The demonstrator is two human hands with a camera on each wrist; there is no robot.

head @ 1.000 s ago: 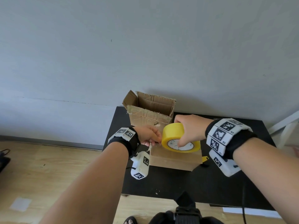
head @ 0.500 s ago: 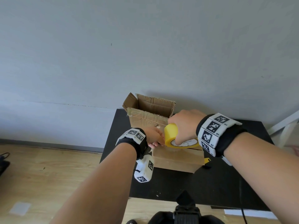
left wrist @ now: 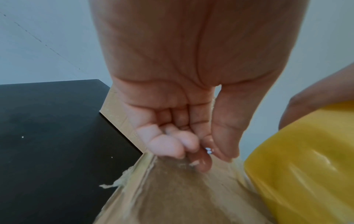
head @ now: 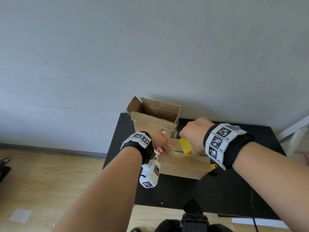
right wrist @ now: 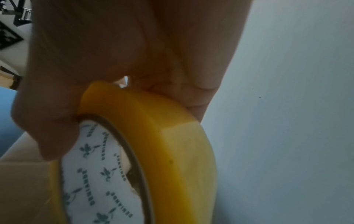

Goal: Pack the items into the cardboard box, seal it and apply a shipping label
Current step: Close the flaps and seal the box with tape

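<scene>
A closed cardboard box [head: 182, 166] lies on the black table [head: 234, 190]. My left hand [head: 163, 144] is at the left end of its top seam, fingers curled, thumb and index pinching the tape end [left wrist: 208, 151] down against the box [left wrist: 172, 197]. My right hand [head: 192, 136] grips the yellow tape roll [head: 185, 146], which stands on edge on the box top just right of the left hand. A short clear strip [head: 175, 151] runs from roll to left fingers. In the right wrist view the fingers wrap the roll [right wrist: 162, 144] and its printed core.
A second cardboard box [head: 155, 121] stands with its flaps open right behind, against the grey wall. A small yellow object [head: 213, 166] pokes out at the closed box's right end. A white chair frame [head: 297, 131] is at the far right. White paper [head: 257, 223] lies at the table's near edge.
The right hand has tipped the roll from flat to on edge and lowered it onto the box top. The left hand stays at the seam's left end.
</scene>
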